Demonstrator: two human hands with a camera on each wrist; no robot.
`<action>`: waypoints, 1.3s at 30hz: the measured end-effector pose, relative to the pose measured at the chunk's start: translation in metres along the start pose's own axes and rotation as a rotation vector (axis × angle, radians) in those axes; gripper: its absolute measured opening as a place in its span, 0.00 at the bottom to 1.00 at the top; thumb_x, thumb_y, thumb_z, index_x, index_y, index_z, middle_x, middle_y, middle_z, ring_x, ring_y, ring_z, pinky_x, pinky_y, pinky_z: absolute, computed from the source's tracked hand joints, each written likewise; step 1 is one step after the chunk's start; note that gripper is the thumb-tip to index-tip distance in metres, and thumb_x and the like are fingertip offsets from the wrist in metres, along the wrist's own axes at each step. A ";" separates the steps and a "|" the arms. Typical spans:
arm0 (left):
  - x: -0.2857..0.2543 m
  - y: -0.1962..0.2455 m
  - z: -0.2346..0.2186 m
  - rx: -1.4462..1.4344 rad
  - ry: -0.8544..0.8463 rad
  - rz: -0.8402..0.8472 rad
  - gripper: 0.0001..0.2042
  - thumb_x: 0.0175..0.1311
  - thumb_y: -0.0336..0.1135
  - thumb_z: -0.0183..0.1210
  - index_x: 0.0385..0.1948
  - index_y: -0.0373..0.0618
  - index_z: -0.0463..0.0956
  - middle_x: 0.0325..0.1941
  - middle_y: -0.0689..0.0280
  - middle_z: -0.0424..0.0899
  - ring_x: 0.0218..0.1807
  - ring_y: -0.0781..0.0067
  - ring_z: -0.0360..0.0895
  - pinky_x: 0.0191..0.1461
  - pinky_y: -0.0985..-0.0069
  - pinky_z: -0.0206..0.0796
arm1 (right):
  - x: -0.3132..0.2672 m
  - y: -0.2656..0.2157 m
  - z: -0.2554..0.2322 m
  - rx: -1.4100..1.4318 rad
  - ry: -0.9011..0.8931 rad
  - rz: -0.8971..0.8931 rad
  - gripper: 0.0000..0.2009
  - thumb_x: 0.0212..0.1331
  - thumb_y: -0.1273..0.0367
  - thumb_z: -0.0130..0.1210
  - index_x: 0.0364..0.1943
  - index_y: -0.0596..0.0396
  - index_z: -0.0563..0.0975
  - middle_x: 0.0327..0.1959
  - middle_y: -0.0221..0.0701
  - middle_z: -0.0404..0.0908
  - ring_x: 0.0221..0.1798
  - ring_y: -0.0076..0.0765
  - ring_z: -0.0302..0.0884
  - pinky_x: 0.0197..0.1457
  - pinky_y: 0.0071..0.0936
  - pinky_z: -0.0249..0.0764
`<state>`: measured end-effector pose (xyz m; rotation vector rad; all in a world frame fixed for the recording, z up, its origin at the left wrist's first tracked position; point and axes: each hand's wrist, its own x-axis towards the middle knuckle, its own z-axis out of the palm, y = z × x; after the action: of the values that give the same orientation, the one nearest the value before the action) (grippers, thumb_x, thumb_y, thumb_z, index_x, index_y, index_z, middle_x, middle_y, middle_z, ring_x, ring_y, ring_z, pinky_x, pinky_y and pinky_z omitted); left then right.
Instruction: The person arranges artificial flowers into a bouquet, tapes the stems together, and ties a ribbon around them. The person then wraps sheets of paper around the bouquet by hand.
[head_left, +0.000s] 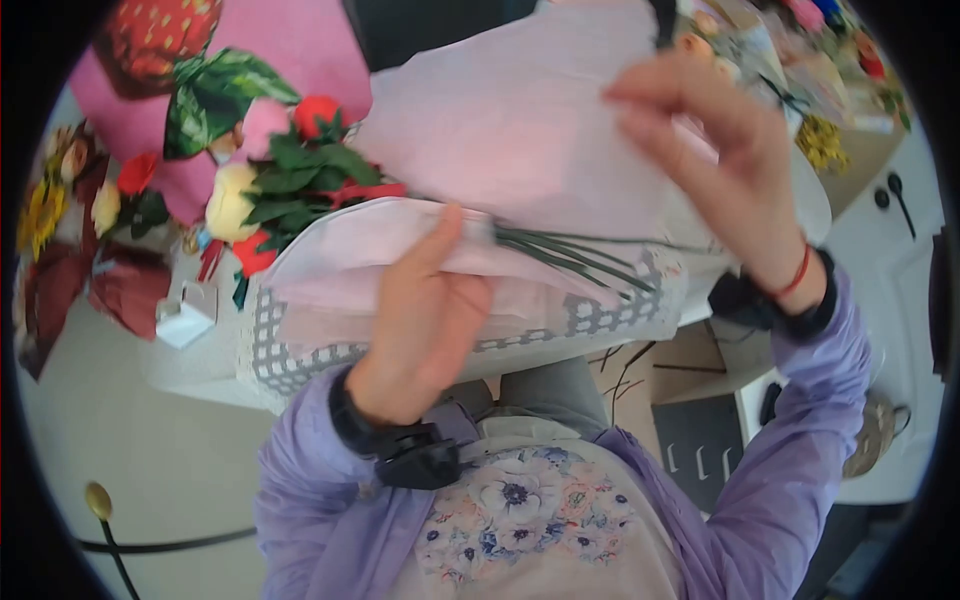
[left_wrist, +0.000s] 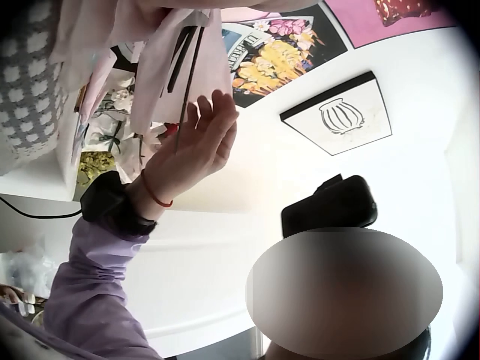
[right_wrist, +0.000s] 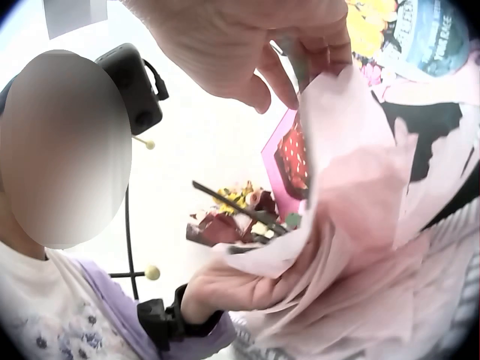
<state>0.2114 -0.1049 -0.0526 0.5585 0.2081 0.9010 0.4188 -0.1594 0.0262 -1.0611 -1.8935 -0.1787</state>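
Note:
A bouquet with a cream rose (head_left: 232, 203), red and pink blooms and dark green leaves (head_left: 300, 180) lies across the table, its green stems (head_left: 570, 258) pointing right. Pale pink wrapping paper (head_left: 340, 240) is folded over its middle, and a larger pink sheet (head_left: 520, 120) spreads out behind. My left hand (head_left: 430, 315) grips the wrapped bouquet, thumb on top of the paper and fingers underneath it. Raised above the right part of the large sheet, my right hand (head_left: 725, 140) has loosely bent fingers and shows nothing between them. A red ribbon (head_left: 370, 190) lies beside the leaves.
Under the paper is a grey-and-white patterned cloth (head_left: 275, 350). At left stand a small white box (head_left: 187, 315) and flowers in dark red wrapping (head_left: 130, 285). More flowers (head_left: 820, 145) sit at the upper right. A pink board (head_left: 290, 50) rises at the back left.

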 end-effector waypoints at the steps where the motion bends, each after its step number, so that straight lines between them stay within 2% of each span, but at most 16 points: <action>1: -0.001 0.008 -0.001 0.022 -0.013 -0.041 0.11 0.66 0.33 0.43 0.45 0.38 0.67 0.48 0.60 0.74 0.51 0.67 0.71 0.57 0.69 0.63 | 0.005 0.002 -0.013 -0.017 0.032 0.032 0.10 0.52 0.71 0.56 0.38 0.59 0.75 0.31 0.29 0.74 0.32 0.23 0.71 0.37 0.20 0.68; 3: -0.005 0.028 0.000 -0.072 -0.111 -0.064 0.12 0.65 0.32 0.45 0.46 0.37 0.65 0.49 0.58 0.73 0.53 0.66 0.70 0.58 0.68 0.62 | 0.013 0.005 -0.031 0.275 -0.075 0.027 0.11 0.58 0.68 0.52 0.39 0.63 0.72 0.28 0.23 0.71 0.30 0.12 0.64 0.32 0.11 0.61; 6: -0.011 0.047 0.010 -0.109 -0.144 -0.044 0.13 0.65 0.30 0.43 0.48 0.35 0.65 0.52 0.56 0.71 0.55 0.64 0.68 0.59 0.66 0.60 | 0.011 0.020 -0.006 0.509 0.152 0.186 0.09 0.58 0.70 0.51 0.38 0.61 0.72 0.30 0.23 0.71 0.30 0.12 0.63 0.31 0.10 0.60; 7: -0.013 0.052 0.010 -0.070 -0.025 0.006 0.13 0.65 0.29 0.43 0.49 0.34 0.64 0.54 0.55 0.70 0.57 0.63 0.67 0.61 0.66 0.59 | 0.007 0.022 0.005 0.521 0.187 0.196 0.09 0.58 0.70 0.51 0.38 0.61 0.72 0.30 0.23 0.71 0.30 0.12 0.63 0.31 0.10 0.60; 9: -0.013 0.057 0.011 -0.111 -0.042 -0.034 0.13 0.65 0.29 0.43 0.49 0.34 0.64 0.54 0.55 0.70 0.56 0.63 0.67 0.61 0.66 0.59 | 0.003 0.024 0.024 0.737 0.280 0.044 0.06 0.58 0.70 0.52 0.34 0.59 0.73 0.29 0.22 0.70 0.31 0.11 0.62 0.30 0.09 0.59; 12: -0.012 0.062 0.009 -0.163 -0.028 -0.044 0.13 0.65 0.29 0.42 0.49 0.35 0.64 0.53 0.55 0.71 0.56 0.63 0.67 0.60 0.64 0.60 | -0.013 -0.003 0.023 0.637 0.390 0.134 0.06 0.56 0.69 0.53 0.32 0.58 0.74 0.30 0.27 0.72 0.32 0.18 0.66 0.34 0.16 0.63; 13: -0.012 0.061 0.012 -0.210 -0.048 -0.031 0.13 0.65 0.29 0.42 0.50 0.35 0.64 0.53 0.54 0.70 0.56 0.63 0.67 0.60 0.63 0.60 | -0.009 0.001 0.032 0.265 0.532 0.041 0.08 0.49 0.67 0.57 0.29 0.58 0.75 0.27 0.29 0.76 0.29 0.21 0.71 0.31 0.21 0.67; 14: -0.013 0.061 0.014 -0.257 -0.067 -0.017 0.13 0.65 0.29 0.42 0.50 0.35 0.64 0.54 0.54 0.70 0.56 0.62 0.67 0.59 0.62 0.60 | -0.011 0.001 0.035 0.264 0.536 0.041 0.08 0.49 0.67 0.57 0.29 0.58 0.75 0.27 0.29 0.76 0.29 0.21 0.71 0.31 0.21 0.67; 17: -0.015 0.062 0.023 -0.355 -0.023 -0.027 0.14 0.65 0.29 0.41 0.50 0.35 0.64 0.54 0.53 0.69 0.56 0.59 0.66 0.59 0.60 0.60 | -0.019 -0.014 0.043 0.501 0.058 0.299 0.15 0.46 0.60 0.57 0.31 0.58 0.75 0.30 0.35 0.78 0.32 0.29 0.75 0.33 0.25 0.69; 21: -0.015 0.067 0.016 -0.300 -0.107 -0.081 0.14 0.65 0.29 0.41 0.50 0.34 0.64 0.55 0.51 0.67 0.57 0.58 0.65 0.60 0.60 0.60 | -0.021 -0.036 0.062 0.408 0.018 0.375 0.16 0.40 0.59 0.57 0.27 0.59 0.76 0.26 0.39 0.79 0.30 0.37 0.77 0.33 0.30 0.70; 23: -0.017 0.064 0.024 -0.315 -0.030 -0.095 0.14 0.63 0.26 0.41 0.50 0.33 0.64 0.54 0.51 0.67 0.58 0.58 0.64 0.60 0.62 0.61 | -0.015 -0.039 0.067 0.366 -0.145 0.335 0.12 0.35 0.62 0.55 0.19 0.59 0.76 0.18 0.39 0.77 0.27 0.42 0.78 0.31 0.33 0.71; 26: -0.015 0.064 0.030 -0.604 -0.189 -0.100 0.20 0.58 0.25 0.38 0.54 0.32 0.57 0.55 0.52 0.65 0.59 0.57 0.64 0.63 0.59 0.58 | -0.013 -0.032 0.064 0.294 -0.226 0.327 0.07 0.35 0.68 0.50 0.13 0.58 0.75 0.12 0.37 0.75 0.21 0.39 0.77 0.27 0.32 0.71; 28: -0.017 0.064 0.038 -0.594 -0.166 -0.037 0.20 0.55 0.23 0.38 0.53 0.32 0.58 0.53 0.52 0.67 0.56 0.59 0.67 0.61 0.62 0.61 | -0.018 -0.024 0.066 0.334 -0.251 0.384 0.07 0.36 0.69 0.50 0.13 0.58 0.75 0.12 0.37 0.75 0.19 0.38 0.77 0.25 0.31 0.71; 33: -0.021 0.066 0.042 -0.676 -0.192 -0.103 0.19 0.54 0.21 0.36 0.51 0.33 0.59 0.52 0.54 0.68 0.55 0.59 0.68 0.61 0.63 0.61 | -0.034 -0.010 0.072 0.412 -0.332 0.480 0.07 0.40 0.71 0.50 0.15 0.63 0.72 0.11 0.38 0.72 0.16 0.34 0.73 0.22 0.29 0.67; 35: -0.020 0.068 0.041 -0.669 -0.194 -0.101 0.19 0.55 0.21 0.36 0.51 0.33 0.60 0.52 0.54 0.68 0.55 0.59 0.68 0.61 0.63 0.61 | -0.032 -0.008 0.069 0.484 -0.443 0.612 0.08 0.41 0.71 0.49 0.16 0.63 0.73 0.12 0.39 0.73 0.17 0.35 0.74 0.23 0.30 0.68; 39: -0.020 0.066 0.036 -0.522 -0.171 -0.039 0.15 0.61 0.23 0.40 0.50 0.35 0.63 0.55 0.58 0.68 0.55 0.65 0.68 0.58 0.69 0.63 | -0.032 0.013 0.062 0.079 -0.501 0.394 0.09 0.43 0.70 0.48 0.18 0.64 0.74 0.13 0.39 0.74 0.18 0.33 0.75 0.21 0.29 0.68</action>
<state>0.1688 -0.1020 0.0120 0.1428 -0.1701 0.8230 0.3940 -0.1384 -0.0369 -1.4982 -2.0480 0.4203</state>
